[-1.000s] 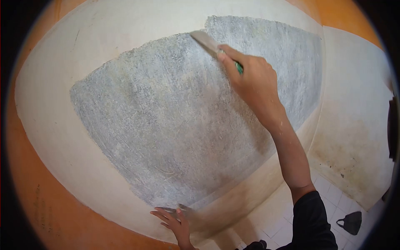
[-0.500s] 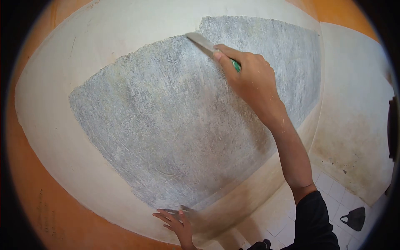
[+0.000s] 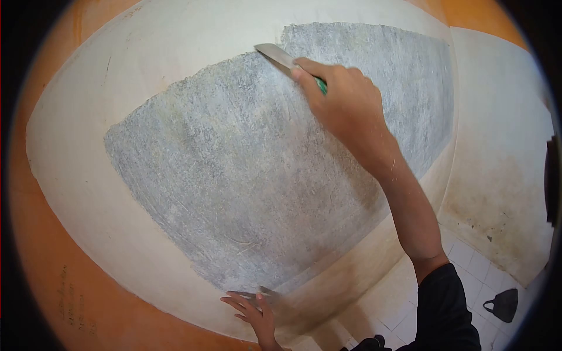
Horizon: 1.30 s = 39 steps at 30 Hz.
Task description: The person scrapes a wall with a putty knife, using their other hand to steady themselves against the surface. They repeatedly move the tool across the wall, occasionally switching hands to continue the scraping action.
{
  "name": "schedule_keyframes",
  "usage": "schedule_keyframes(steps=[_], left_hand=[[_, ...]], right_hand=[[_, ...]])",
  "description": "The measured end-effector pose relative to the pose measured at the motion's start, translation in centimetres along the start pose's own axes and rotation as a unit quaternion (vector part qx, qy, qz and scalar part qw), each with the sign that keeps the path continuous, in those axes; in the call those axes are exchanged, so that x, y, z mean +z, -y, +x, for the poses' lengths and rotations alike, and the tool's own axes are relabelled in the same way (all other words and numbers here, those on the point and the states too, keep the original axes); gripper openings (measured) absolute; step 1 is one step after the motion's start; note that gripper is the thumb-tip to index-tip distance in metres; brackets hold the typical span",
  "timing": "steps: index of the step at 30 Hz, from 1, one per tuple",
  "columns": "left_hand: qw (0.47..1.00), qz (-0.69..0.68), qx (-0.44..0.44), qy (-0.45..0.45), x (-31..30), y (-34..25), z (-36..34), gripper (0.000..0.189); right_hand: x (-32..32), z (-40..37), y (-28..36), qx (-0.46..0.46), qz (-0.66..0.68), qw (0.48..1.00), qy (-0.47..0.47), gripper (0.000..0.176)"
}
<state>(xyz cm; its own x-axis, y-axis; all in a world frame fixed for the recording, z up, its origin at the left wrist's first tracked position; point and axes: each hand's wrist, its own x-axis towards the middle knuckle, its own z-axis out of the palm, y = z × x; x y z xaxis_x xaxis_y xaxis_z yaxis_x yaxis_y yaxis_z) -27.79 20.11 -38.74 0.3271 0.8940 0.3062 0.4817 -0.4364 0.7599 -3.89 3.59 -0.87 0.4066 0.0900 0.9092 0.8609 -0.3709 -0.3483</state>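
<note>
My right hand [image 3: 345, 105] is closed round the green handle of a scraper [image 3: 274, 55], whose flat metal blade lies against the wall at the top edge of a large grey scraped patch [image 3: 234, 164]. White paint [image 3: 70, 140] surrounds the patch on its left and upper sides. Low in the view, my left hand [image 3: 255, 313] rests with spread fingers by the patch's bottom corner. A thin dark shape lies at those fingertips, and I cannot tell whether it is an object or a shadow.
An orange painted band [image 3: 76, 275] with faint handwriting borders the white area. At right, another wall [image 3: 497, 140] has brownish stains low down. A dark bag [image 3: 503, 305] sits on the white tiled floor [image 3: 468, 266] at the bottom right.
My right hand and the scraper have shifted slightly left along the patch's upper edge. The view has moved a little, so the wall and my left hand appear slightly further right.
</note>
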Motion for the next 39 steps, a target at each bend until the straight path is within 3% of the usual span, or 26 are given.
schedule_keyframes(steps=[2, 7, 14, 39], left_hand=[[1.000, -0.019, 0.006, 0.005, -0.1, -0.3, 0.0, 0.092], [1.000, -0.010, 0.006, 0.003, -0.1, -0.3, -0.3, 0.092], [1.000, 0.008, 0.004, -0.015, 1.1, 0.4, 0.4, 0.095], [1.000, -0.015, -0.004, -0.021, 1.0, -0.9, 0.1, 0.096]], right_hand=[[0.6, -0.6, -0.3, -0.043, -0.008, 0.998, -0.039, 0.033], [-0.6, -0.7, 0.0, -0.017, 0.021, 1.000, -0.012, 0.033], [1.1, 1.0, -0.4, -0.004, 0.021, 0.998, -0.057, 0.034], [-0.1, 0.9, 0.1, 0.007, 0.016, 1.000, -0.017, 0.034]])
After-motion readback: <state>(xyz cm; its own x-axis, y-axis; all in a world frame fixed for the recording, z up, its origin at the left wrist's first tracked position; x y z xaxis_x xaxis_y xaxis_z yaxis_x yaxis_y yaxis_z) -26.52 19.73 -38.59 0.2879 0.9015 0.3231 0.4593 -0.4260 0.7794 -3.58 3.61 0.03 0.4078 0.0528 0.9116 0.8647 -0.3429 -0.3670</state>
